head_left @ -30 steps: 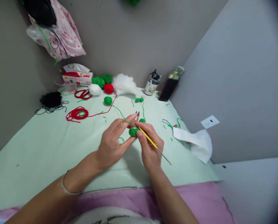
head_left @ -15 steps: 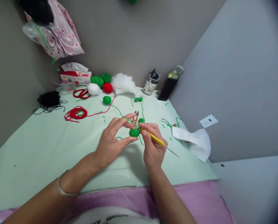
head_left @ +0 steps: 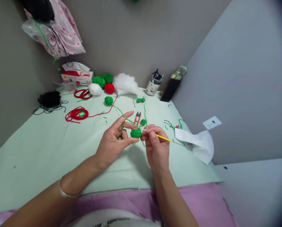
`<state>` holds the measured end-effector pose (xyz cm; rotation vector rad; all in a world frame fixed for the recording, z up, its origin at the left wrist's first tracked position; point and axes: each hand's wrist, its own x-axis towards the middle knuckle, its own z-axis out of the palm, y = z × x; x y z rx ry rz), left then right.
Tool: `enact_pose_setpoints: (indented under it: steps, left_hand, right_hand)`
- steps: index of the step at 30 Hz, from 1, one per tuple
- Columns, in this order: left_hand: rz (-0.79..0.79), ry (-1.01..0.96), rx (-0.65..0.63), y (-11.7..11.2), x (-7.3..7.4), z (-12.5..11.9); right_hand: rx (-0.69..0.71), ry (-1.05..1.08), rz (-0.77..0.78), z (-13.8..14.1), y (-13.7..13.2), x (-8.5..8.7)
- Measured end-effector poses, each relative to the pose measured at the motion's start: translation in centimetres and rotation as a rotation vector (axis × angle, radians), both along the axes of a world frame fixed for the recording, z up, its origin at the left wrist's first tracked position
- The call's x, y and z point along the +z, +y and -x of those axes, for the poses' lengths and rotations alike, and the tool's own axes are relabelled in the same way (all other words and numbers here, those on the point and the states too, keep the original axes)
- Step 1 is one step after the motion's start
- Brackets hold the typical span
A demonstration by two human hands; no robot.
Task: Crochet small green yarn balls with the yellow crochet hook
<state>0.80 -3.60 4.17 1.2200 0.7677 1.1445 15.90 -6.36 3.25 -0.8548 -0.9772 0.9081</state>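
My left hand (head_left: 114, 135) pinches a small green crocheted piece (head_left: 135, 133) between thumb and fingers, its index finger raised with green yarn (head_left: 125, 116) running over it. A yellow-handled crochet hook (head_left: 164, 137) is gripped in my right hand (head_left: 156, 138). Its metal tip points left and lies at the upper edge of the green piece. Just behind the hands, orange-handled thread snips (head_left: 137, 119) lie on the table beside a small green ball (head_left: 143, 122).
Yarn balls, including a red ball (head_left: 109, 88), white stuffing (head_left: 125, 84) and a tissue box (head_left: 77, 77) line the back. Red scissors (head_left: 83, 94), coiled red cord (head_left: 77, 114) and black yarn (head_left: 49, 99) lie left. A pen cup (head_left: 153, 87), dark bottle (head_left: 171, 88) and white paper (head_left: 197, 142) are right.
The crochet hook has turned flatter, and its metal tip now shows at the green piece. My left index finger has lifted slightly, and my right hand has shifted slightly.
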Motion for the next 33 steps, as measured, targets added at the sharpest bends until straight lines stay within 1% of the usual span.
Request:
enact_pose_setpoints:
  steps: [2,5,7,9,11,12,14,16,20,22,25,33]
  left_hand:
    - [-0.007,-0.006,-0.005,-0.1,-0.2,-0.1]
    - [-0.005,-0.012,0.008,-0.3,-0.2,-0.3]
    - [0.000,-0.018,0.021,-0.3,-0.1,-0.4]
    - [0.007,-0.020,0.031,-0.4,0.1,-0.4]
    - [0.017,-0.022,0.028,-0.4,0.1,-0.4]
    - [0.022,-0.025,0.019,-0.4,0.2,-0.4]
    - [0.025,-0.038,-0.009,-0.4,0.1,-0.3]
    - [0.017,-0.039,-0.045,-0.3,0.0,-0.2]
    - [-0.028,0.018,-0.095,-0.2,0.1,0.2]
    - [-0.062,0.063,-0.106,-0.1,0.2,0.5]
    - [-0.110,0.131,-0.118,0.1,0.4,0.8]
    - [-0.196,0.269,-0.171,0.3,0.6,1.3]
  right_hand:
    - [-0.016,-0.012,-0.015,0.0,-0.1,0.1]
    - [-0.017,0.015,0.027,0.0,-0.3,-0.1]
    - [-0.031,-0.046,0.033,0.0,-0.5,-0.3]
    - [-0.101,-0.217,-0.031,0.1,-0.8,-0.4]
    - [-0.188,-0.370,-0.132,0.3,-1.0,-0.5]
    - [-0.221,-0.407,-0.174,0.4,-1.1,-0.5]
    - [-0.237,-0.398,-0.212,0.6,-1.2,-0.6]
    - [-0.195,-0.317,-0.221,0.5,-1.0,-0.7]
    - [-0.006,-0.061,-0.187,-0.2,-0.4,-0.8]
    - [0.062,0.017,-0.148,-0.5,-0.2,-0.6]
    - [0.111,0.029,-0.129,-1.0,-0.2,-0.2]
    - [0.232,-0.066,-0.145,-2.5,-0.2,0.2]
